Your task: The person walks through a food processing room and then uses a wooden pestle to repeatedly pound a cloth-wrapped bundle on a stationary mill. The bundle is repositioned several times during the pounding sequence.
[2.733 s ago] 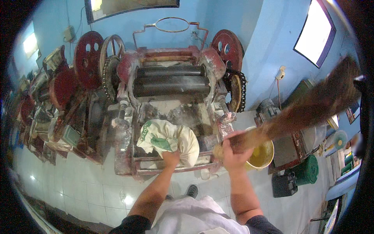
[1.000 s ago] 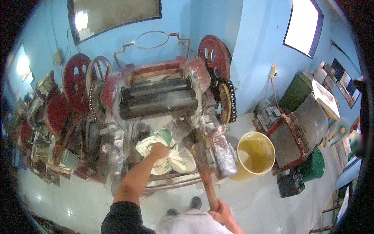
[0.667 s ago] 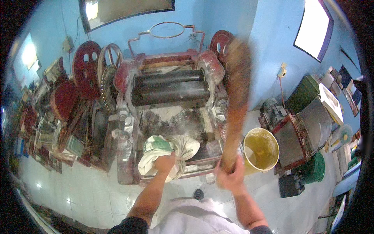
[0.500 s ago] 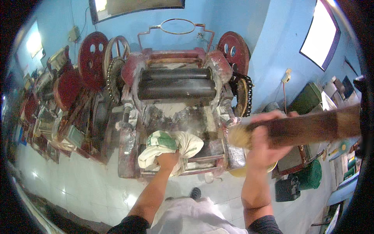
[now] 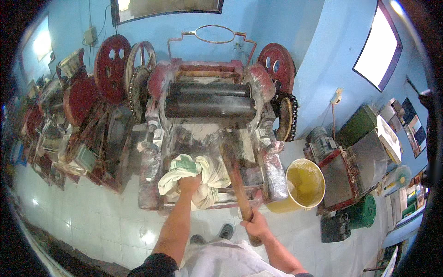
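Observation:
My left hand (image 5: 189, 184) is closed on a bunched white cloth sack (image 5: 212, 173) with a green print. The sack rests at the near end of the roller machine's bed (image 5: 189, 138). Closed round a long brown wooden stick (image 5: 237, 180), my right hand (image 5: 256, 226) holds it near its lower end. The stick's far part reaches over the bed, right of the sack. Behind the bed lie two dark rollers (image 5: 210, 106) between worn red side frames, with whitish residue on the machine.
A yellow bucket (image 5: 318, 189) stands on the tiled floor right of the machine. Beyond it are a motor (image 5: 321, 141), a black container (image 5: 335, 228) and a green bin (image 5: 364, 212). Red wheels (image 5: 110, 69) and other machinery crowd the left. A chain (image 5: 293, 117) runs at the machine's right side.
My right hand has swung the stick from the right, where it was raised sideways, down and left to over the bed. The yellow bucket is now uncovered. My left hand stays on the sack.

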The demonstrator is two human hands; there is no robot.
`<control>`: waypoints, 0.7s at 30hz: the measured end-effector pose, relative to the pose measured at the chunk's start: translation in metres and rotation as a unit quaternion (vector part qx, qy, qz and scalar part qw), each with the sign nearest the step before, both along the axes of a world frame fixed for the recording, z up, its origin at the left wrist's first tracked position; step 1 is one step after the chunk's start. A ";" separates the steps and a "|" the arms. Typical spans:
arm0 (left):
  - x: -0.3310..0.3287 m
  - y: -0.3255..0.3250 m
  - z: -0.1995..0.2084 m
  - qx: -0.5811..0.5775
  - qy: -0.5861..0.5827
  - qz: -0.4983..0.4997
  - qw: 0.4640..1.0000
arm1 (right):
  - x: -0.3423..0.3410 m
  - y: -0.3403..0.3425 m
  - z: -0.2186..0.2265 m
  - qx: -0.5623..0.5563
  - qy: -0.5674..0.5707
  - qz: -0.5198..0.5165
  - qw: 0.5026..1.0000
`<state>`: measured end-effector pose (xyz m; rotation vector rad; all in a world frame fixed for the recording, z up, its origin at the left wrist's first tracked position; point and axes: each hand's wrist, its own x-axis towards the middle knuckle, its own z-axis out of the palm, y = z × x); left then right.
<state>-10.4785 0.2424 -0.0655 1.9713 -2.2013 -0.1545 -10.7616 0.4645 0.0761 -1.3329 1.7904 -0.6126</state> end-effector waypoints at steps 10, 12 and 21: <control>-0.040 0.035 0.035 0.044 0.081 0.089 0.992 | 0.012 -0.076 0.158 -0.417 -0.129 -0.201 0.877; -0.033 0.049 0.007 -0.206 0.116 0.128 0.963 | 0.001 -0.068 0.048 -0.365 0.037 -0.156 0.917; -0.011 0.054 0.032 0.131 0.086 0.051 0.986 | 0.003 -0.012 -0.047 0.022 0.055 -0.009 0.998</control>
